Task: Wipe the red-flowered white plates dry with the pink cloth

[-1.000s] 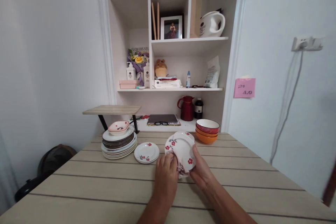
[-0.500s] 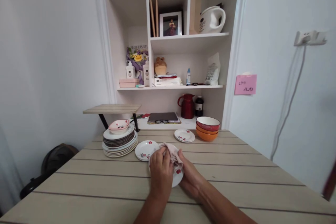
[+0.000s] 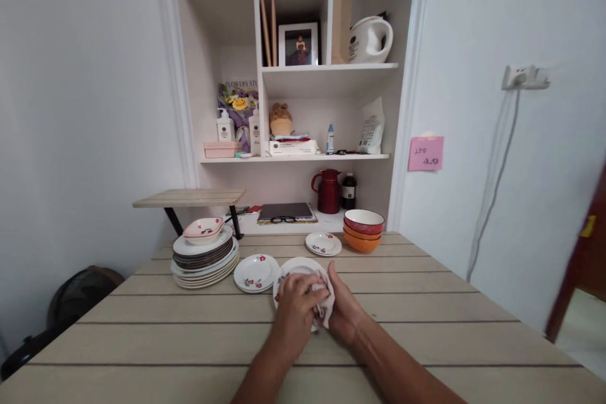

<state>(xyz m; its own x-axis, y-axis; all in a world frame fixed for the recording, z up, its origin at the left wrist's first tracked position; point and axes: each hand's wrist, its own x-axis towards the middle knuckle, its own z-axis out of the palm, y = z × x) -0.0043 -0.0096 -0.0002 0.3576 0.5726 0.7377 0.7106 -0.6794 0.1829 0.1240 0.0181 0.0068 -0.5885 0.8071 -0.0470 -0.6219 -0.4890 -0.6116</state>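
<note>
A white plate with red flowers (image 3: pixel 294 267) is tilted up in front of me above the table. My right hand (image 3: pixel 346 308) grips its right edge, thumb on top and the fingers hidden underneath. Over the plate's face, my left hand (image 3: pixel 299 303) is closed on a crumpled pale pink cloth (image 3: pixel 322 310), pressing it against the right side. Just left of the held plate lies a small stack of flowered plates (image 3: pixel 256 273). Another pair of small flowered plates (image 3: pixel 323 243) rests farther back.
A tall plate stack (image 3: pixel 206 263) with square bowls (image 3: pixel 203 230) on top stands at the left, near a small raised shelf (image 3: pixel 189 197). Orange and red bowls (image 3: pixel 363 231) are stacked at the back right. Behind the table are a red jug (image 3: pixel 328 191) and a laptop (image 3: pixel 285 211).
My left hand has moved the cloth from the plate's upper middle to its right and lower edge. The view has swung slightly to the right.
</note>
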